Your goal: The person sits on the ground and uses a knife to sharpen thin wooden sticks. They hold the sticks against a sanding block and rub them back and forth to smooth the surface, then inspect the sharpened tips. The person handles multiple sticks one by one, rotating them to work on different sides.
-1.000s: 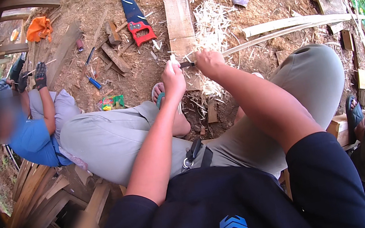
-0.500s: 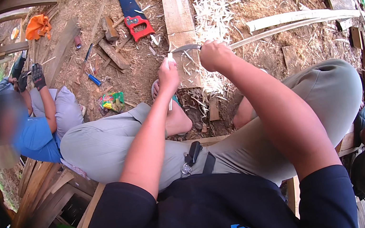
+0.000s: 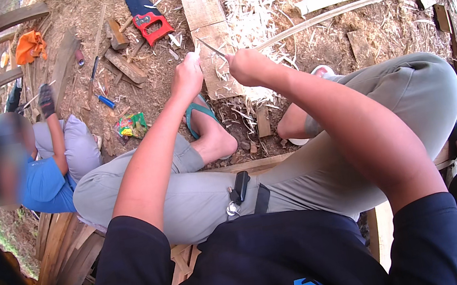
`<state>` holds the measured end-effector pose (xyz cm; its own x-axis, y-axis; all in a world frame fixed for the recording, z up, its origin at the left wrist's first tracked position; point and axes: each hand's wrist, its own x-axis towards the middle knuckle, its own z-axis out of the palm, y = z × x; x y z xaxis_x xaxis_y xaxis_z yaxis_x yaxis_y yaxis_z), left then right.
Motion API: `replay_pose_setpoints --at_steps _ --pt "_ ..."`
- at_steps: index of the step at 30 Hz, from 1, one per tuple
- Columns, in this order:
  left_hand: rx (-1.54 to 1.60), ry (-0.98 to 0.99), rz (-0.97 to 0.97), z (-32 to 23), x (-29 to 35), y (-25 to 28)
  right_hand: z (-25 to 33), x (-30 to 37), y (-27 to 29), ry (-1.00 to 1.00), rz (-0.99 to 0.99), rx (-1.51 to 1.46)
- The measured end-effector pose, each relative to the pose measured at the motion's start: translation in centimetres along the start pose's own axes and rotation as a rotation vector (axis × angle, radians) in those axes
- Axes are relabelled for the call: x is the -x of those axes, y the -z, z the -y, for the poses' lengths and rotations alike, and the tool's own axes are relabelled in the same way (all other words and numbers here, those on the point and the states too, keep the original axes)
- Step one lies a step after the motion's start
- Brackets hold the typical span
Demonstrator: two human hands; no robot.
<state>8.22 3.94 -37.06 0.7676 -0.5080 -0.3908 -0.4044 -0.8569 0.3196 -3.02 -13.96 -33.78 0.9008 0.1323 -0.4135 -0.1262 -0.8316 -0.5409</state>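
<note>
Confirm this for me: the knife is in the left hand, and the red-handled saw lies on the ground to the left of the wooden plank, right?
One slip: the knife is in the right hand, not the left hand, as the head view shows. The red-handled saw does lie on the ground left of the wooden plank.
</note>
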Motion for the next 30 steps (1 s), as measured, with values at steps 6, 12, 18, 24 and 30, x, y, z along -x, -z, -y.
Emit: replay_pose_setpoints --at_steps 6,12,18,24,30 --pt "-0.053 -0.011 0.026 -0.4 0.0 0.2 -0.7 -0.5 -0.5 0.061 -0.012 0.006" --pt "-0.097 0.017 0.03 -0.1 0.0 -0.4 -0.2 -0.7 0.0 0.032 0.103 -0.061" --pt "-0.173 -0.008 0.09 -0.5 0.8 0.2 -0.3 -1.0 -0.4 0.059 0.11 0.01" --pt "-0.15 -0.038 0.077 0.3 1.0 -0.2 -0.3 -1.6 -0.7 0.114 0.203 -0.008" --pt "-0.081 -0.021 0.069 0.7 0.8 -0.6 0.2 -1.3 0.2 0.058 0.24 -0.059"
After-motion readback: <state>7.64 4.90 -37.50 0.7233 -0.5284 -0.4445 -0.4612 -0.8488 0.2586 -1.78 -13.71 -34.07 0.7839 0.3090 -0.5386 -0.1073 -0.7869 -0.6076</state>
